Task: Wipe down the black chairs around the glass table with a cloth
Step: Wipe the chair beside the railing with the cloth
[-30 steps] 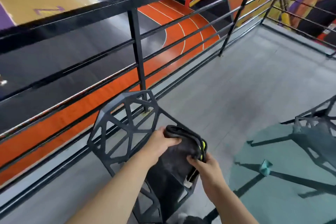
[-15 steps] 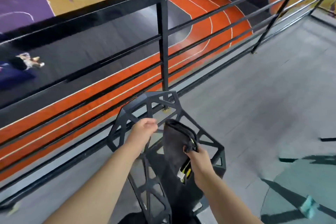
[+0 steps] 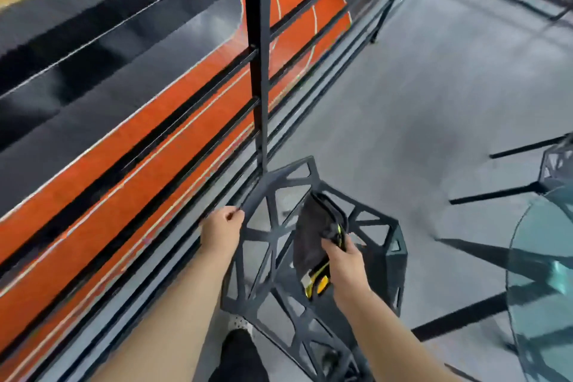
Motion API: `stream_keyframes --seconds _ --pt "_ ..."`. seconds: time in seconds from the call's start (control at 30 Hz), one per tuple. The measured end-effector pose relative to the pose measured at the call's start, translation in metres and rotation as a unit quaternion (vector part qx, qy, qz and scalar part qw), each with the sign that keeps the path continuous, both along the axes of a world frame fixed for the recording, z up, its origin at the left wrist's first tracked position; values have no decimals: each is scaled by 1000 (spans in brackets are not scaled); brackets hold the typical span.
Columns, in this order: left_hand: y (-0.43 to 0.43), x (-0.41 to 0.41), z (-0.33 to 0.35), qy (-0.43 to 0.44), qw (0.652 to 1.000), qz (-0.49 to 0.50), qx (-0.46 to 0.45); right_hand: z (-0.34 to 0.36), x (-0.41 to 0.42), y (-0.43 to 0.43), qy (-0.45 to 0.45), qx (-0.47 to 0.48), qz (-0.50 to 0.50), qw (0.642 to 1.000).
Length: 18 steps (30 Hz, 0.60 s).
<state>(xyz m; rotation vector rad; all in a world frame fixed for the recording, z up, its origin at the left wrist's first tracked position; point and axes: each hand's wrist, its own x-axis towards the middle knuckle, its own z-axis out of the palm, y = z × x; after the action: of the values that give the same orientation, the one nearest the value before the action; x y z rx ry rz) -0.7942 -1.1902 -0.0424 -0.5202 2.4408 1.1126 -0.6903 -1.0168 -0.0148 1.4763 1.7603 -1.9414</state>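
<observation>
A black chair (image 3: pixel 279 183) with an open geometric lattice shell stands in front of me beside the railing. My left hand (image 3: pixel 221 231) is closed on the left edge of its backrest. My right hand (image 3: pixel 342 260) grips a folded dark grey cloth (image 3: pixel 313 232) with a yellow tag, held upright against the inside of the chair's shell. A round glass table (image 3: pixel 539 304) fills the lower right. A second black chair (image 3: pixel 558 164) shows at the right edge, partly cut off.
A black metal railing (image 3: pixel 257 71) runs diagonally just behind the chair, with an orange track and court far below it. Grey floor (image 3: pixel 434 102) stretches to the right. My shoe (image 3: pixel 238 324) and dark trouser leg are under the chair.
My left hand let go of the cloth and took hold of the chair's backrest edge. The right hand now holds the cloth alone. The view swung to the left and down.
</observation>
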Motion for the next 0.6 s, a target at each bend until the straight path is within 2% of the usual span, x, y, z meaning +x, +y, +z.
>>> stream_keyframes --seconds 0.13,0.27,0.37,0.47,0.53,0.6 --pt "-1 -11 0 41 995 -53 -73 -2 1 -27 -24 13 -37 999" --pt "11 -29 3 49 992 -103 -45 1 2 -37 -15 15 -75 997" --pt "29 -52 2 53 988 -138 34 -2 -11 -44 25 37 -84 995" --pt "48 -82 -2 -62 979 -84 175 -15 -32 -56 69 42 -69 994" --pt "55 -98 -3 -141 947 -35 285 -31 -48 -68 102 53 -22 993" --pt "54 -110 -4 -176 934 -31 310 -52 -61 -83 142 66 72 985"
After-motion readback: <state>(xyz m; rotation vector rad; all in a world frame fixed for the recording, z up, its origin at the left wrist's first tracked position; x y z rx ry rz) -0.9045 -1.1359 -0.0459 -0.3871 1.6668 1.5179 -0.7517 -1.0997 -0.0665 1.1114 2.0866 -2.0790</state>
